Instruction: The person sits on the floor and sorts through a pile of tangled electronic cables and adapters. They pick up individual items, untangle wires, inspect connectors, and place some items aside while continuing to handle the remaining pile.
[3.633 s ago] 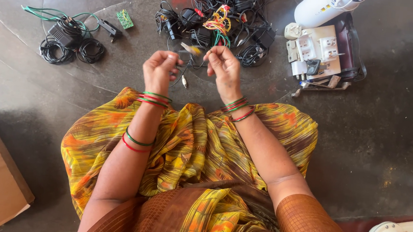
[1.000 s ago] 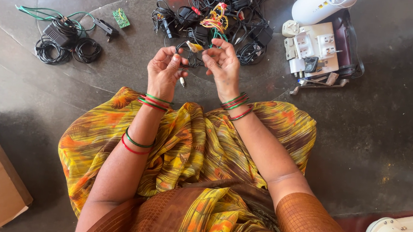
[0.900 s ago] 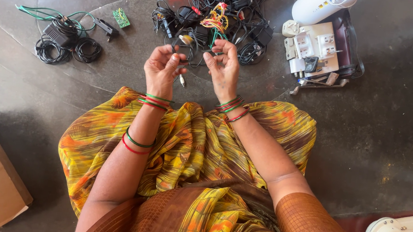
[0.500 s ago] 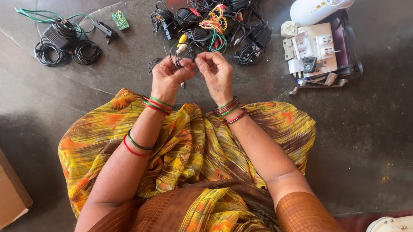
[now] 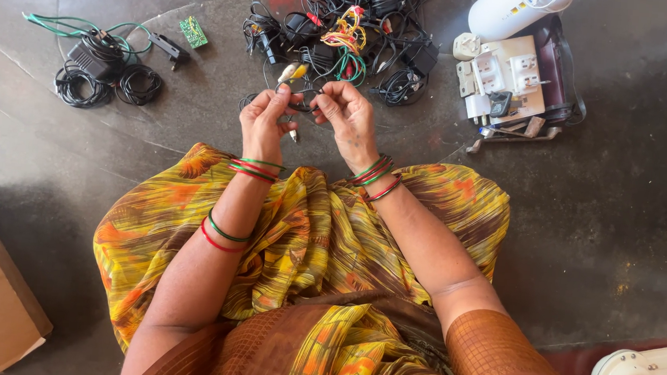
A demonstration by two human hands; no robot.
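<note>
Now | left hand pinching thin black cable | right hand pinching same cable

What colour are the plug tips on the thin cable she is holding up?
On the thin black cable, the plug tips look yellow and white, seen best, and only, in the head view.

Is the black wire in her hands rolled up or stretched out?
Rolled up: the black wire makes small loops between the left hand and right hand.

The dress is streaked yellow, orange and brown; the bangles are red and green. The thin cable is black, its plugs yellow and white (one blurred). A small circuit board is green, the floor dark grey
</note>
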